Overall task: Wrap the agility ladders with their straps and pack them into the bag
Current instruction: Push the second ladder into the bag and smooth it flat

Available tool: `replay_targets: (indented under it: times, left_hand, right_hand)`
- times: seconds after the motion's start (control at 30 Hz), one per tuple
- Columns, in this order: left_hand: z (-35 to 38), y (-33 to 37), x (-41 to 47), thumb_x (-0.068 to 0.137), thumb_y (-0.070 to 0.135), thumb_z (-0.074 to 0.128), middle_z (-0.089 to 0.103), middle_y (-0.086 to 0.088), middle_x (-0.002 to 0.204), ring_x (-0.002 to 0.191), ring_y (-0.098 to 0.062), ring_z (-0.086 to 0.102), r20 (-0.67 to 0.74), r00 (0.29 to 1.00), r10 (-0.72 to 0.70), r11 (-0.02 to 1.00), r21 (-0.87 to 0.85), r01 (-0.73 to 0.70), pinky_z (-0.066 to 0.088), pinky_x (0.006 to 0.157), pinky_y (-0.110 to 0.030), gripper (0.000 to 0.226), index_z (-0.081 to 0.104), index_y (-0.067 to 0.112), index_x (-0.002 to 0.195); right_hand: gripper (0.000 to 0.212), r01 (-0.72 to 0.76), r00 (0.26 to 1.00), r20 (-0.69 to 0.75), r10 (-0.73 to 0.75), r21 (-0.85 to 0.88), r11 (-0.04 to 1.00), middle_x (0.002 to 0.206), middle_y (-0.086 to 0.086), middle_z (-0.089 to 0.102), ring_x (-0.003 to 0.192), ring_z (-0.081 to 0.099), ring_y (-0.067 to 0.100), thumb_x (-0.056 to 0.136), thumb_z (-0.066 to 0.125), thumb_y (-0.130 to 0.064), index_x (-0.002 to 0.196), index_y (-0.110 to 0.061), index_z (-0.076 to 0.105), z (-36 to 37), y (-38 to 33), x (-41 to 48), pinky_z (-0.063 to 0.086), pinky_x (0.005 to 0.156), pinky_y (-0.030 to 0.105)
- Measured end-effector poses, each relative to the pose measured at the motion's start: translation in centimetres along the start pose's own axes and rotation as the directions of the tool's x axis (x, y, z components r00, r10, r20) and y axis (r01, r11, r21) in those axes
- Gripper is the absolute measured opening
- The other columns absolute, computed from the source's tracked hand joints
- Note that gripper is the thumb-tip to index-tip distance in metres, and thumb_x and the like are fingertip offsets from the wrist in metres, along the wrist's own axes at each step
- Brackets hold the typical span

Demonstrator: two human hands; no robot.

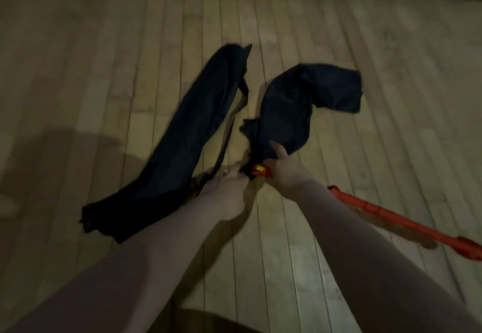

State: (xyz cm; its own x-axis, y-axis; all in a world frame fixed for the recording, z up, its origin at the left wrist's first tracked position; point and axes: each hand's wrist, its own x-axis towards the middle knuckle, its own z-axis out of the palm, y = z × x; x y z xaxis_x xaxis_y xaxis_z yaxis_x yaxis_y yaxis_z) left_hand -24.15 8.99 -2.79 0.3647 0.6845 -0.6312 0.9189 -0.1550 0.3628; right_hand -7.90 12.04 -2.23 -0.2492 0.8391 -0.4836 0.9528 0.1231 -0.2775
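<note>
The orange ladder [260, 171] is grasped by fingers of the right hand [285, 176] at the crumpled black bag [287, 113] mouth, itself pinched by the left hand [229, 193]; open floor [352, 32] is left around.

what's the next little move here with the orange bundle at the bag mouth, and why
Probably push the orange ladder bundle deeper into the crumpled black bag. The bundle shows at the bag's mouth, where the right hand grips it. The left hand pinches the mouth's edge, seemingly holding it open. The rest of the bag looks limp and unfilled.
</note>
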Motion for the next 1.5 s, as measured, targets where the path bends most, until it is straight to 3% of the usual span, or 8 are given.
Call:
replay_targets:
  times: [0.27, 0.5, 0.77, 0.9, 1.03, 1.13, 1.33, 1.5]
  left_hand:
    - [4.0, -1.7, 1.1, 0.092, 0.024, 0.044, 0.018, -0.001, 0.153, 0.132, -0.022, 0.032, -0.09, 0.989, -0.119, 0.976, -0.193, 0.099, 0.031, 0.111, -0.041, 0.046, 0.045, 0.011, 0.136]
    - [4.8, -2.2, -2.2, 0.079, 0.027, 0.071, 0.025, 0.006, 0.147, 0.132, -0.017, 0.03, -0.248, 0.963, -0.109, 0.926, -0.378, 0.007, 0.028, 0.112, -0.039, 0.076, 0.031, 0.027, 0.144]
    - [2.2, 0.4, -6.0, 0.096, 0.013, 0.049, 0.061, 0.005, 0.099, 0.097, -0.014, 0.059, -0.41, 0.883, -0.227, 0.707, -0.693, -0.14, 0.048, 0.078, -0.024, 0.016, 0.057, 0.019, 0.109]
    - [-0.8, 0.9, -7.0, 0.099, 0.035, 0.041, 0.06, 0.001, 0.111, 0.108, -0.019, 0.055, -0.353, 0.837, -0.418, 0.466, -0.874, -0.136, 0.042, 0.09, -0.03, 0.032, 0.055, 0.018, 0.123]
    - [-2.0, 2.2, -7.2, 0.093, 0.044, 0.051, 0.059, 0.001, 0.119, 0.104, -0.018, 0.058, -0.043, 0.897, -0.439, -0.056, -0.996, -0.075, 0.048, 0.08, -0.032, 0.044, 0.049, 0.025, 0.133]
    - [-1.4, 2.2, -6.6, 0.086, 0.04, 0.064, 0.069, -0.007, 0.112, 0.1, -0.026, 0.066, 0.052, 0.945, -0.322, -0.177, -0.984, -0.006, 0.055, 0.079, -0.041, 0.041, 0.06, 0.024, 0.123]
    - [-0.6, 1.7, -5.7, 0.093, 0.038, 0.055, 0.066, -0.008, 0.108, 0.097, -0.025, 0.063, 0.094, 0.894, -0.438, -0.159, -0.987, 0.026, 0.053, 0.081, -0.037, 0.03, 0.061, 0.02, 0.115]
    - [-0.4, 0.3, -6.1, 0.097, 0.035, 0.048, 0.067, -0.006, 0.098, 0.089, -0.018, 0.063, -0.145, 0.851, -0.505, 0.174, -0.983, -0.064, 0.052, 0.08, -0.029, 0.024, 0.065, 0.02, 0.091]
  right_hand:
    - [0.027, 0.033, 0.999, 0.017, -0.032, -0.043, 0.999, 0.119, 0.003, 0.06, 0.1, 0.062, 0.023, 0.09, 0.051, -0.015, 0.115, -0.018, 0.059, 4.6, -1.0, 1.5, 0.051, 0.086, 0.035]
    - [0.017, 0.352, 0.935, 0.015, -0.355, 0.104, 0.93, 0.101, -0.005, 0.059, 0.088, 0.058, 0.01, 0.088, 0.06, -0.023, 0.105, -0.021, 0.063, 1.9, -3.0, -6.0, 0.051, 0.081, 0.03]
    - [0.033, 0.327, 0.918, -0.287, -0.273, 0.158, 0.932, 0.129, -0.003, 0.052, 0.106, 0.056, 0.007, 0.085, 0.063, -0.019, 0.118, -0.019, 0.061, -3.1, -2.7, -9.9, 0.048, 0.088, 0.021]
    - [0.034, 0.246, 0.881, -0.454, -0.137, 0.191, 0.95, 0.131, 0.005, 0.046, 0.105, 0.055, 0.015, 0.084, 0.067, -0.016, 0.117, -0.013, 0.061, -5.5, -2.0, -9.6, 0.049, 0.085, 0.026]
    - [0.031, 0.314, 0.938, -0.219, -0.267, 0.215, 0.925, 0.131, -0.003, 0.04, 0.105, 0.051, 0.01, 0.088, 0.062, -0.026, 0.119, -0.027, 0.059, -5.2, -2.5, -10.6, 0.05, 0.09, 0.031]
    - [0.033, 0.304, 0.952, -0.059, -0.299, 0.228, 0.925, 0.151, -0.006, 0.018, 0.12, 0.045, 0.011, 0.09, 0.059, -0.029, 0.122, -0.036, 0.057, -3.4, -3.6, -11.2, 0.046, 0.099, 0.03]
    - [0.03, 0.292, 0.95, -0.172, -0.26, 0.204, 0.934, 0.115, -0.007, 0.054, 0.098, 0.057, 0.011, 0.087, 0.061, -0.02, 0.117, -0.025, 0.06, -1.7, -2.5, -10.3, 0.05, 0.084, 0.031]
    - [0.035, 0.159, 0.948, -0.297, -0.117, 0.122, 0.98, 0.142, -0.001, 0.033, 0.095, 0.059, 0.015, 0.087, 0.063, -0.027, 0.12, -0.021, 0.057, -1.7, -0.4, -10.2, 0.053, 0.078, 0.028]
